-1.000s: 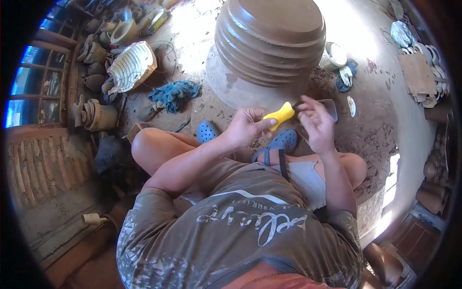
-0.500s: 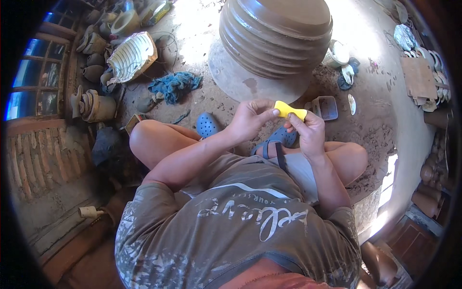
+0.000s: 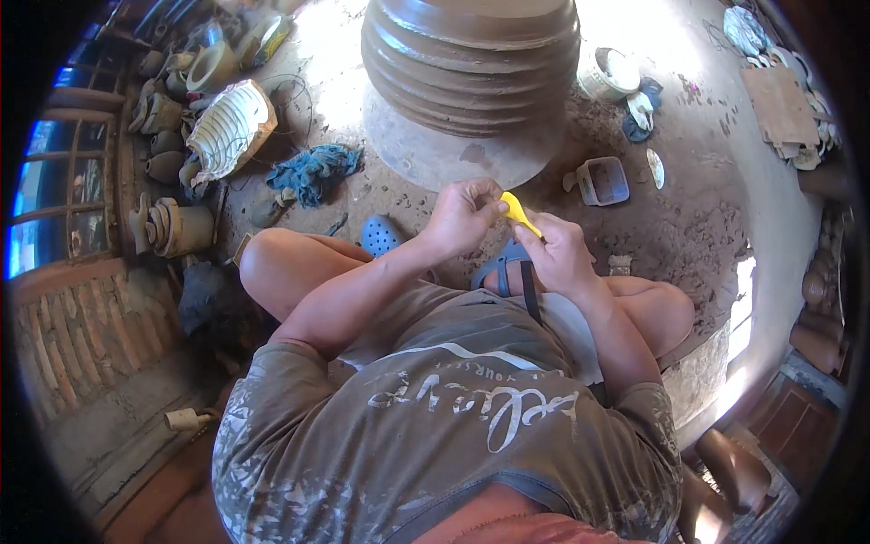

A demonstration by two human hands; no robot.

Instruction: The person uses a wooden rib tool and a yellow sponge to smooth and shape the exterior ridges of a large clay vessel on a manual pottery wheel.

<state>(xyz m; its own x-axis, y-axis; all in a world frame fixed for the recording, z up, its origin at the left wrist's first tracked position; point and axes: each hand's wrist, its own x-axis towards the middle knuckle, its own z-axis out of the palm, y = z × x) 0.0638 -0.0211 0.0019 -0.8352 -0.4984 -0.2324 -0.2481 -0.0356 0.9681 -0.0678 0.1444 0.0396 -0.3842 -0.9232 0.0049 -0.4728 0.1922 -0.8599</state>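
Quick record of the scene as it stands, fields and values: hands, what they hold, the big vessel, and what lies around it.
Left hand: pinching the upper end of the yellow piece
Right hand: fingers on its lower end
Vessel: brown, ribbed, beyond the hands; top cut off by the frame
Under vessel: round grey base
Right of base: clear tub, pale bucket
Left of base: crumpled blue cloth

Crumpled blue cloth (image 3: 314, 172), paned window (image 3: 54, 190), plastic tub (image 3: 606, 199)
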